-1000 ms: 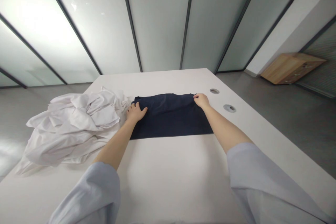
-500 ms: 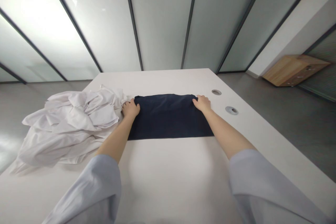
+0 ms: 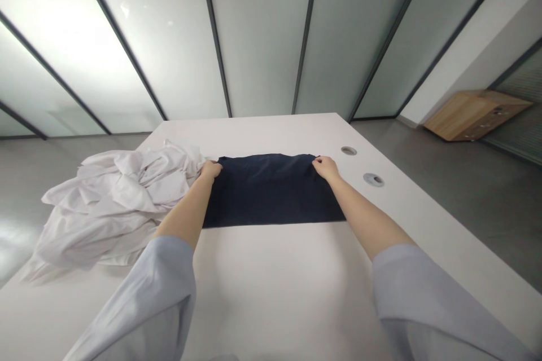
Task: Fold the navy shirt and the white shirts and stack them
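A dark navy cloth (image 3: 273, 192) lies flat in a rectangle on the white table, its far edge slightly wavy. My left hand (image 3: 210, 169) is closed at the cloth's far left corner, pinching the fabric, beside the white heap. At the far right corner my right hand (image 3: 326, 167) pinches the edge between thumb and fingers. What kind of garment or cloth this is does not show.
A crumpled heap of white fabric (image 3: 122, 197) lies on the left of the white table (image 3: 279, 287). Two round cable holes, a far grommet (image 3: 349, 150) and a nearer grommet (image 3: 374, 180), sit at the right. A wooden cabinet (image 3: 474, 114) stands beyond, near frosted glass panels (image 3: 262, 34).
Both hands have gone from spread fingers resting on the far corners to closed pinches there. The cloth has barely shifted.
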The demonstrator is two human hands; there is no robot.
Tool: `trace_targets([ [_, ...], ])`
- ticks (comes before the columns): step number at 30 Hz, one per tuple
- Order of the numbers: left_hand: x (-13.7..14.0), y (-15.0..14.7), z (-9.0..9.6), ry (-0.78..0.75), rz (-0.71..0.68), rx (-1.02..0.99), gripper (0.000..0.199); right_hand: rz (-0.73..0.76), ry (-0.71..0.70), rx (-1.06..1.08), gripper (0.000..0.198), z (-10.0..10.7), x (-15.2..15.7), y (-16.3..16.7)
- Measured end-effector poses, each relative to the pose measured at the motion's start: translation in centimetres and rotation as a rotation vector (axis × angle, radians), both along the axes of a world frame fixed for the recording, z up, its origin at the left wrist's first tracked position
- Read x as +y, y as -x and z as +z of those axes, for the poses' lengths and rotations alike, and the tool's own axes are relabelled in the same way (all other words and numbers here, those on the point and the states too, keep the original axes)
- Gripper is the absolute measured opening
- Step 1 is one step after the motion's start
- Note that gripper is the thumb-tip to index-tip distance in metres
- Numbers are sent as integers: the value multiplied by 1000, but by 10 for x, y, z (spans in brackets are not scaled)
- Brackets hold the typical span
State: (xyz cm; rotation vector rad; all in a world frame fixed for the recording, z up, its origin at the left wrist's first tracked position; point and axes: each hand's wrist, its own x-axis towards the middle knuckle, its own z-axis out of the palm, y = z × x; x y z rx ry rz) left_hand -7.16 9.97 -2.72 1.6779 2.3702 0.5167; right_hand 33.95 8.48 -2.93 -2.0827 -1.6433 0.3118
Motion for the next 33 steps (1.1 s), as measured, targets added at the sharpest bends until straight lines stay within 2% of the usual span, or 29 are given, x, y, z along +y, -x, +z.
trace_targets([
  [3,-5,-3,4,-7,16,-72,44,-5,-140,-42,32,-1,-2,-1],
  [5,-13,-6,12,-86,37,-79,44,-8,-197,-77,37,1,-4,-1],
  [8,-28,-17,25,-264,69,23,41,-31,-106,-146,40,6,-8,3],
  [11,-43,-39,36,-344,-49,154,44,-36,9,-212,56,12,-13,18],
  [13,-51,-63,39,-298,-218,190,45,50,-12,-244,62,16,-18,37],
  [16,-61,-106,33,-145,-451,214,53,279,-68,-270,58,19,-29,76],
  [18,-64,-128,23,-37,-511,217,59,408,-58,-289,56,16,-36,101],
  [20,-64,-138,13,65,-483,206,65,419,34,-304,58,9,-41,115],
  [24,-55,-115,-2,107,-334,200,79,298,190,-281,72,-7,-39,101],
  [29,-47,-68,-4,142,-217,225,82,167,209,-273,70,-12,-31,56],
  [33,-51,-51,-1,153,-175,248,79,119,193,-274,69,-13,-35,35],
])
